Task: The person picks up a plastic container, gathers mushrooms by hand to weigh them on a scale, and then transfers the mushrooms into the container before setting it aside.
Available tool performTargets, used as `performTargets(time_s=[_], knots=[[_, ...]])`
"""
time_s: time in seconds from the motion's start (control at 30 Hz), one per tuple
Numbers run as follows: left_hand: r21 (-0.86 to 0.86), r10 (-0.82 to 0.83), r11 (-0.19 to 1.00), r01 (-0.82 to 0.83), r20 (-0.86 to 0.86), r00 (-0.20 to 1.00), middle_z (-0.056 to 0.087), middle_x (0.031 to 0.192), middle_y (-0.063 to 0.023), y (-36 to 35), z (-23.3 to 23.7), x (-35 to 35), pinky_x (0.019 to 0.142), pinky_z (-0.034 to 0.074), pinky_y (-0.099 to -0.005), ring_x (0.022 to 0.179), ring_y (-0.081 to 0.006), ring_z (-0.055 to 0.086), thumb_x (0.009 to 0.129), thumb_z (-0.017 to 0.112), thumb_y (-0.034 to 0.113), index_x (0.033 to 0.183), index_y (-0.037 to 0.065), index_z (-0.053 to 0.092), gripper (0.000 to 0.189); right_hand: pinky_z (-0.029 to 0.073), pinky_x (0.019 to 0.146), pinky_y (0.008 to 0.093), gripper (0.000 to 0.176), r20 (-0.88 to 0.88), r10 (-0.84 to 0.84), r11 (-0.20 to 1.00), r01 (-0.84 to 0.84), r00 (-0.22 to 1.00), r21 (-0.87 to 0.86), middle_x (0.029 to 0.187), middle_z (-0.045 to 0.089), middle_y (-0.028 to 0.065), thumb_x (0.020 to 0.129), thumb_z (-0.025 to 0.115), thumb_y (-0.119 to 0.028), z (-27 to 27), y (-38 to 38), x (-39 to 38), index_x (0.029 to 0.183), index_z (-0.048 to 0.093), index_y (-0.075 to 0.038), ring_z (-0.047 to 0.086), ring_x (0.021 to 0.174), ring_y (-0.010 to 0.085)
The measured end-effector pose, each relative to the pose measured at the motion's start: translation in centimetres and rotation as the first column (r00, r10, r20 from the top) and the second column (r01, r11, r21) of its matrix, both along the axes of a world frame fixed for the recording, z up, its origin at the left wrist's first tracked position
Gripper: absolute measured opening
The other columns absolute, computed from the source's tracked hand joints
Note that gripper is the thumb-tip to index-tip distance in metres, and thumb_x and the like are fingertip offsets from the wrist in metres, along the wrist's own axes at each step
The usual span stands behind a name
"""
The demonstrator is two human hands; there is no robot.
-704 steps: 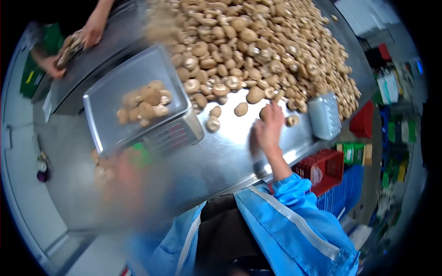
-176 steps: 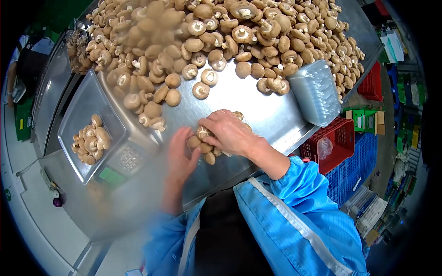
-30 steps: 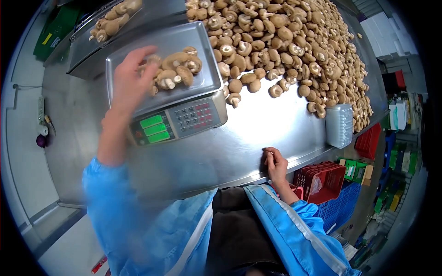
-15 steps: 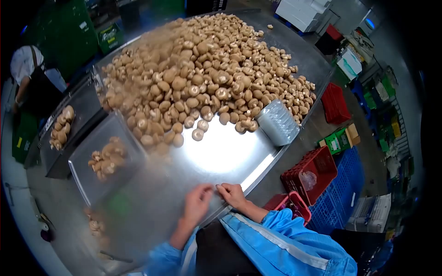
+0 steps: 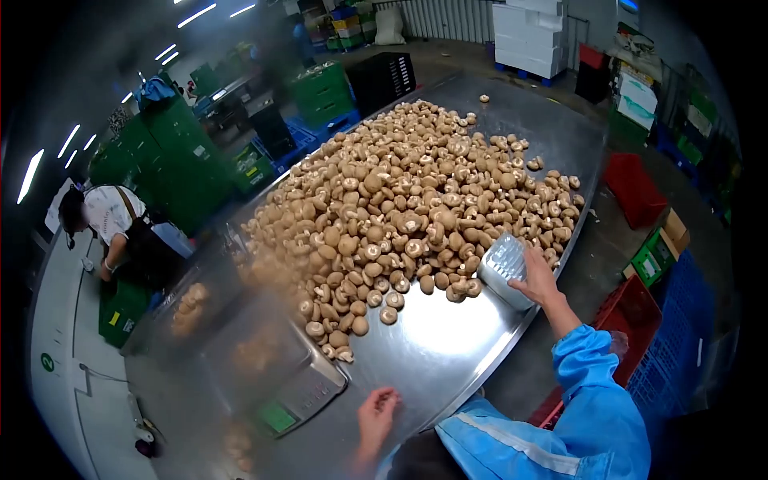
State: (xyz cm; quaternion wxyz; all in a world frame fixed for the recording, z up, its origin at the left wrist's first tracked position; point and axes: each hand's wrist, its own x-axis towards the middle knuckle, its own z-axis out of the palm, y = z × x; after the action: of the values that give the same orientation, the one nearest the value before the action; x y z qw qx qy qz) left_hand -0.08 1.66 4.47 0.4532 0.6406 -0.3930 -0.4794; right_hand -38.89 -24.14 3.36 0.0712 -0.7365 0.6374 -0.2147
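Note:
A large heap of brown mushrooms covers much of the metal table. My right hand reaches to a stack of clear plastic trays at the heap's right edge, fingers apart and touching its side. Low over the table near my body, my left hand has its fingers curled together; whether anything is in them is too small to tell. Left of the heap stands a scale with a green display, blurred, with mushrooms on its clear tray.
A co-worker bends over a green crate at the far left. Red crates and a blue pallet lie on the floor at the right. Green crates and white boxes stand behind the table.
My right hand has moved from beside my left hand, up and right, to the plastic trays. The view has tilted up, showing more of the room.

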Motion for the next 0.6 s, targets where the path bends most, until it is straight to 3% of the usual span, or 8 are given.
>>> performTargets(time_s=[0.03,0.17,0.33,0.43,0.6], knots=[[0.052,-0.051,0.997,0.052,-0.032,0.998,0.072,0.098,-0.009,0.3,0.1,-1.2,0.078,0.054,-0.0253,0.089,-0.0127,0.068,0.094,0.063,0.008,0.113,-0.003,0.063,0.022,0.037,0.109,0.0429,0.092,0.02,-0.016,0.994,0.014,1.0,0.11,0.132,0.051,0.0249,0.065,0.085,-0.035,0.8,-0.1,0.0,0.136,0.042,0.005,0.045,0.126,0.0415],[0.061,-0.26,0.963,0.261,-0.029,0.965,0.072,0.103,-0.01,0.5,-1.0,-2.5,0.085,0.052,-0.0285,0.095,-0.0155,0.068,0.095,0.061,0.011,0.116,-0.001,0.063,0.024,0.039,0.107,0.0427,0.098,0.019,0.009,0.993,-0.011,1.0,0.119,0.13,0.052,0.024,0.061,0.087,-0.038,-0.4,-1.2,-1.5,0.136,0.042,0.005,0.049,0.122,0.0399],[0.023,-0.226,0.974,0.225,0.115,0.967,0.073,0.099,-0.0092,-0.7,-1.4,-2.5,0.081,0.054,-0.0266,0.09,-0.0134,0.068,0.094,0.064,0.01,0.114,-0.001,0.065,0.023,0.041,0.101,0.0433,0.108,-0.035,-0.014,0.987,0.019,0.999,0.157,0.122,0.058,0.0215,0.051,0.092,-0.04,1.6,-0.9,-0.1,0.137,0.041,0.004,0.054,0.115,0.038],[0.006,-0.266,0.963,0.268,0.133,0.955,0.073,0.097,-0.0093,-1.4,-1.0,-2.9,0.078,0.054,-0.0259,0.086,-0.0126,0.068,0.093,0.065,0.009,0.113,0.0,0.066,0.022,0.042,0.1,0.0435,0.106,-0.125,-0.057,0.997,0.051,0.991,-0.05,0.115,0.06,0.0205,0.05,0.092,-0.038,0.4,-0.4,1.0,0.134,0.043,0.003,0.055,0.112,0.0383],[0.005,-0.298,0.954,0.299,0.102,0.949,0.073,0.096,-0.0104,-1.2,-2.2,-3.5,0.077,0.054,-0.0261,0.085,-0.0134,0.068,0.093,0.065,0.011,0.113,0.002,0.066,0.022,0.043,0.096,0.0442,0.098,-0.113,-0.055,0.994,0.043,0.992,-0.104,0.113,0.058,0.02,0.052,0.09,-0.033,0.6,0.4,1.6,0.131,0.045,0.002,0.053,0.107,0.0375]])
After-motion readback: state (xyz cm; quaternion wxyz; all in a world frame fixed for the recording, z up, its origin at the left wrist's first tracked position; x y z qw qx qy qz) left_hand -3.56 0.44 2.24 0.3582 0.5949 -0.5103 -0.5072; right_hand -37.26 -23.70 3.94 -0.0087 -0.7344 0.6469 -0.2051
